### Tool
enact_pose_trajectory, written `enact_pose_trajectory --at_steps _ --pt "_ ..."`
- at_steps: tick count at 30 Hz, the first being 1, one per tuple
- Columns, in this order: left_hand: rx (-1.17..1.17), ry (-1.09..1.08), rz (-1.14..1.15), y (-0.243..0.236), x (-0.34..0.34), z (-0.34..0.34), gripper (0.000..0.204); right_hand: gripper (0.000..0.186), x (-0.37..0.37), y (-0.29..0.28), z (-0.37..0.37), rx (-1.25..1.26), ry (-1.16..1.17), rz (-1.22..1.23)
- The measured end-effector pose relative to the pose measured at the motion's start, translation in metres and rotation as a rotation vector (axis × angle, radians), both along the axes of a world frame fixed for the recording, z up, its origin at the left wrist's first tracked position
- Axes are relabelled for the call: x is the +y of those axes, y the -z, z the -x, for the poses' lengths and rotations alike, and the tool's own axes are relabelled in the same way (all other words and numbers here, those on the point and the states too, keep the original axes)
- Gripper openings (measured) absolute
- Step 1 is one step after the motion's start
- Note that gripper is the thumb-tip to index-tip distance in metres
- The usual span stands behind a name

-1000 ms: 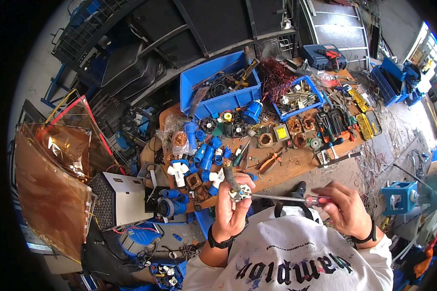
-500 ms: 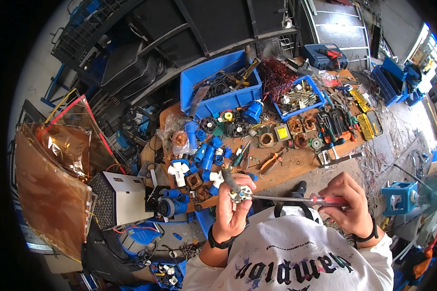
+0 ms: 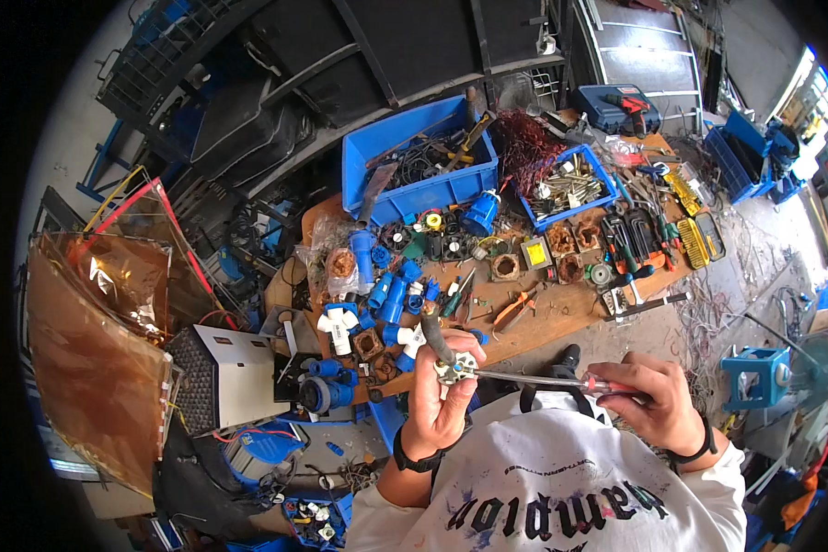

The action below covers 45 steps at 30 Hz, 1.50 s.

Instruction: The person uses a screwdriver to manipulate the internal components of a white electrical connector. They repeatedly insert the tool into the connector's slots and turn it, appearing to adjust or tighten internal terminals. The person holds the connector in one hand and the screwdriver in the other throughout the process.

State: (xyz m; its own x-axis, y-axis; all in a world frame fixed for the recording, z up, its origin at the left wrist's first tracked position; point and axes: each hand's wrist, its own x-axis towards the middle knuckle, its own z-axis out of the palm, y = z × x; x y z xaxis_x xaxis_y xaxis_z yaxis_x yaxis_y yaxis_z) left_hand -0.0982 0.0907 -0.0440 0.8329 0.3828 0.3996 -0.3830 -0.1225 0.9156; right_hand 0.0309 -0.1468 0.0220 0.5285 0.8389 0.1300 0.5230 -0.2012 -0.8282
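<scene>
My left hand is closed on a round, whitish electrical connector with small metal parts on its face. From the connector a thick, dark cable runs up past my fingers. In my right hand is a screwdriver with a clear red handle, my fingers wrapped round it. Its long metal shaft points left, and the tip meets the connector's side near my left thumb. Exactly where the tip sits is too small to tell.
Beyond my hands stands a wooden workbench with blue and white plug housings, orange-handled pliers and rusty square parts. At its back are a large blue crate and a smaller blue tray of metal pieces.
My right hand has turned on the screwdriver handle and its fingers have shifted. The handle end has dipped slightly, while the tip stays at the connector. My left hand has hardly moved.
</scene>
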Motion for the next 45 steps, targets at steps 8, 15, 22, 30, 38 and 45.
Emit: enact_pose_trajectory --at_steps 8,15,22,30,38,45 --pt "-0.036 -0.067 0.006 0.005 0.0 -0.003 0.039 0.035 0.005 0.0 0.001 -0.1 0.053 -0.015" --pt "-0.03 -0.026 -0.03 0.005 -0.001 -0.005 0.039 0.029 0.003 0.003 -0.004 -0.078 0.006 0.068" --pt "-0.033 -0.04 -0.012 0.005 -0.003 -0.006 0.039 0.034 0.0 0.014 -0.004 -0.472 0.03 -0.099" --pt "-0.039 -0.042 -0.031 0.005 -0.004 -0.005 0.039 0.037 0.0 -0.002 -0.006 -0.228 -0.059 0.081" --pt "-0.036 -0.049 -0.01 0.008 -0.006 -0.004 0.039 0.04 -0.001 0.003 -0.006 -0.295 0.025 -0.086" --pt "-0.033 -0.035 -0.051 0.006 -0.005 -0.006 0.038 0.031 -0.003 0.006 -0.007 -0.159 0.026 0.071"
